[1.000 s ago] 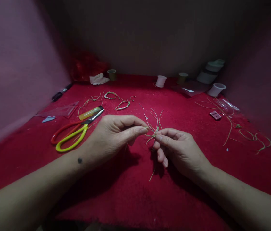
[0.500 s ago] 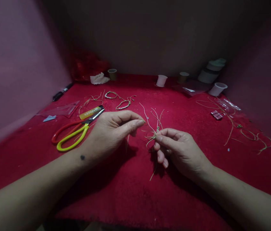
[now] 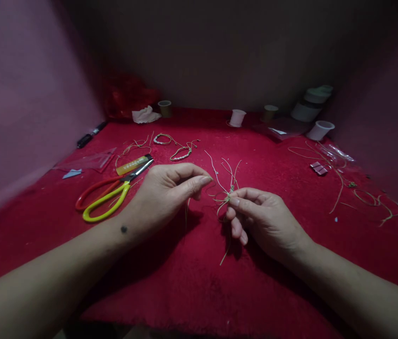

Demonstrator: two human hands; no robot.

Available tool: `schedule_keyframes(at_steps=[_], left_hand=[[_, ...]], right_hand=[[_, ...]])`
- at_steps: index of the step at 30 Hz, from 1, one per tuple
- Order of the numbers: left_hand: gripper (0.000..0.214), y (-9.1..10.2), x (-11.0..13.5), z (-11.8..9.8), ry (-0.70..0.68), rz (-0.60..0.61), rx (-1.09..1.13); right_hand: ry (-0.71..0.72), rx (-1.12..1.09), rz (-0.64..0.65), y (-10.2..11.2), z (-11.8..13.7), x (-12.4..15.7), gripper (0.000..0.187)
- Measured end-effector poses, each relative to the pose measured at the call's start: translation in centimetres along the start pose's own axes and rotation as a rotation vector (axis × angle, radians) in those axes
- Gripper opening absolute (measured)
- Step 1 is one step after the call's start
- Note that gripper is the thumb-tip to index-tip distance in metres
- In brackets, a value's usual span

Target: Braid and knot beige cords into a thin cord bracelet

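My right hand (image 3: pixel 269 221) pinches a knotted bundle of thin green cord (image 3: pixel 229 194) between thumb and forefinger, the other fingers curled below. Several loose cord ends fan out upward and to the left from the knot, and one hangs down under the hand. To the left, my left hand (image 3: pixel 171 190) is closed in a pinch on a strand of the same cord, which curves slackly between the two hands. A loose end also dangles beneath the left fingers. Scissors (image 3: pixel 124 189) with red and yellow handles lie beside my left wrist, against a yellow lighter (image 3: pixel 133 165).
Two cord bracelets (image 3: pixel 181 154) lie beyond my hands on the red cloth (image 3: pixel 199 282). At the back stand a white spool (image 3: pixel 237 118), small cups and a bottle (image 3: pixel 306 107). A binder clip (image 3: pixel 318 168) and loose cords (image 3: pixel 366 197) are at right, a black marker (image 3: pixel 91 135) at left.
The strand between my hands now shows a slack curve near the left fingertips. Both hands have barely shifted and keep their pinches.
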State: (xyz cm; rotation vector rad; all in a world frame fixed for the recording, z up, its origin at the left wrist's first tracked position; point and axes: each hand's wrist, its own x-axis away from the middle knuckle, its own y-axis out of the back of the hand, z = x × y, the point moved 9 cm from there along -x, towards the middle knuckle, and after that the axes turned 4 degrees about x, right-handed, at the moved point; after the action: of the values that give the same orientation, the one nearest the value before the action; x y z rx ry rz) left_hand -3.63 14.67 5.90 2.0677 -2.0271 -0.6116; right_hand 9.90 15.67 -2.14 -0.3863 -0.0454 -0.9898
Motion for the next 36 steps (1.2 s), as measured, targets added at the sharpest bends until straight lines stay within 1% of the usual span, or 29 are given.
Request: schedule_keyframes(at_steps=[27,33,36], left_hand=[[0.018,0.20,-0.04,0.30,0.032,-0.041,0.001],[0.018,0.09,-0.01,0.25,0.050,-0.037,0.001],[0.019,0.20,-0.02,0.38,0.053,-0.054,0.005]], right_hand=[[-0.028,-0.042,0.013,-0.02,-0.30,-0.17,0.014],[-0.047,-0.010,0.006,-0.02,-0.41,0.00,0.017],[-0.051,0.006,-0.001,-0.05,-0.35,0.05,0.017]])
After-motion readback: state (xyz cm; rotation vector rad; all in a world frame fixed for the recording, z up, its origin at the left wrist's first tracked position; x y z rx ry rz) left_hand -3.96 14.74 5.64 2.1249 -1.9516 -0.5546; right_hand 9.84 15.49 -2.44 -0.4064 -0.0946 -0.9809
